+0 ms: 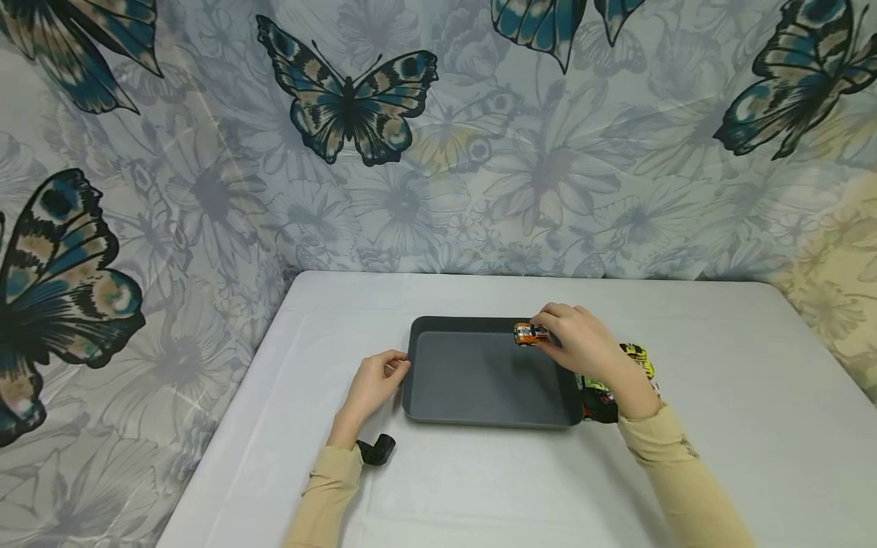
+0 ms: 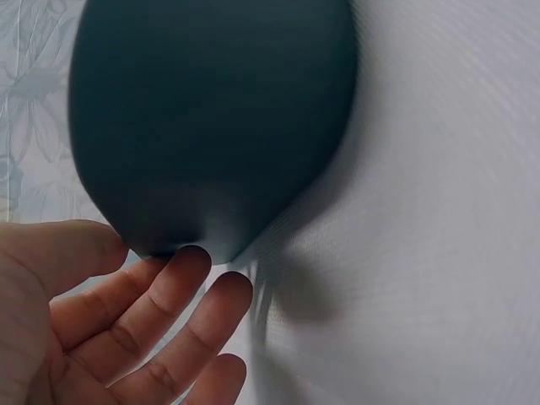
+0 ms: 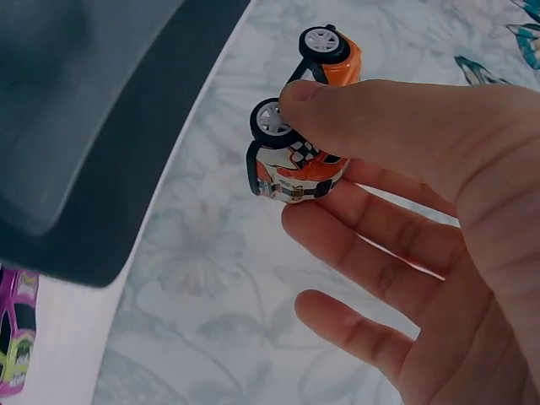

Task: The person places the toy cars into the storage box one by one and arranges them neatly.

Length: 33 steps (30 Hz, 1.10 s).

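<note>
A dark grey rectangular tray [image 1: 493,380] lies on the table. At its left side, my left hand [image 1: 375,382] holds the rim, thumb by the edge and bent fingers against the outer wall [image 2: 211,126]. Above the tray's far right part, my right hand [image 1: 582,340] pinches a small orange toy car [image 1: 530,334] between thumb and fingers. In the right wrist view this orange toy car [image 3: 297,173] shows checkered markings and silver-spoked wheels. Beyond the tray's right side are several colourful toy cars [image 1: 636,352], partly hidden by the right hand and wrist.
A white cloth covers the table [image 1: 479,487]. On the left wrist sits a black strap-like device [image 1: 378,450]. A purple and green toy car [image 3: 17,329] shows beside the tray in the right wrist view. A butterfly-patterned curtain [image 1: 411,213] hangs behind the table.
</note>
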Each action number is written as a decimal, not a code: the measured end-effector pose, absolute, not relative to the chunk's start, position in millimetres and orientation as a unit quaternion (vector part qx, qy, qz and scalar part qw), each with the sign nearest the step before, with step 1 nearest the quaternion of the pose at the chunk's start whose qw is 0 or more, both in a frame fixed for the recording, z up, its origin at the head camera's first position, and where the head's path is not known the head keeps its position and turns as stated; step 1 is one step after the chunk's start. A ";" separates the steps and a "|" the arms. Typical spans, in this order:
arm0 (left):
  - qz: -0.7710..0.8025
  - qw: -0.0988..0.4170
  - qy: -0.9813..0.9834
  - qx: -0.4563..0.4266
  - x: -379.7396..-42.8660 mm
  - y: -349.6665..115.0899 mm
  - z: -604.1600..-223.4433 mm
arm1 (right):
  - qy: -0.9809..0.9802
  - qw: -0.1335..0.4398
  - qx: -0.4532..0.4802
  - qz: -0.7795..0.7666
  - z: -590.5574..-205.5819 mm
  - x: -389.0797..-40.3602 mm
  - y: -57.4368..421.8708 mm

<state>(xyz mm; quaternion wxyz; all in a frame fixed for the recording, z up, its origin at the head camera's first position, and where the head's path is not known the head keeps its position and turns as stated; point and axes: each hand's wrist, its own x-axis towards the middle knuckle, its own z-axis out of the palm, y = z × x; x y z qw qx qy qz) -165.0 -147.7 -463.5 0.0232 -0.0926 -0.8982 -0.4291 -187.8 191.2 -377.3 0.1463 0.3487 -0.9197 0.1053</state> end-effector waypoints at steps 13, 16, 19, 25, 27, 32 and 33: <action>-0.434 0.011 -0.897 -0.089 -165.2 -148.5 -463.8 | -0.905 0.153 0.377 0.128 -382.7 -206.2 163.2; -0.436 0.008 -0.896 -0.088 -165.4 -148.1 -463.7 | -0.903 0.156 0.379 0.130 -384.0 -208.1 155.8; -0.437 0.009 -0.895 -0.093 -165.9 -147.9 -463.5 | -0.902 0.155 0.381 0.132 -385.2 -210.4 148.2; -0.437 0.009 -0.894 -0.099 -166.7 -148.0 -463.5 | -0.903 0.141 0.384 0.130 -389.4 -216.1 134.2; -0.438 0.006 -0.893 -0.099 -166.7 -148.1 -463.5 | -0.905 0.136 0.383 0.127 -391.7 -218.0 130.0; -0.438 0.006 -0.893 -0.100 -166.1 -149.4 -465.1 | -0.904 0.124 0.389 0.126 -396.0 -221.5 117.3; -0.439 0.008 -0.893 -0.100 -166.1 -149.7 -465.4 | -0.904 0.122 0.391 0.125 -396.4 -222.0 114.4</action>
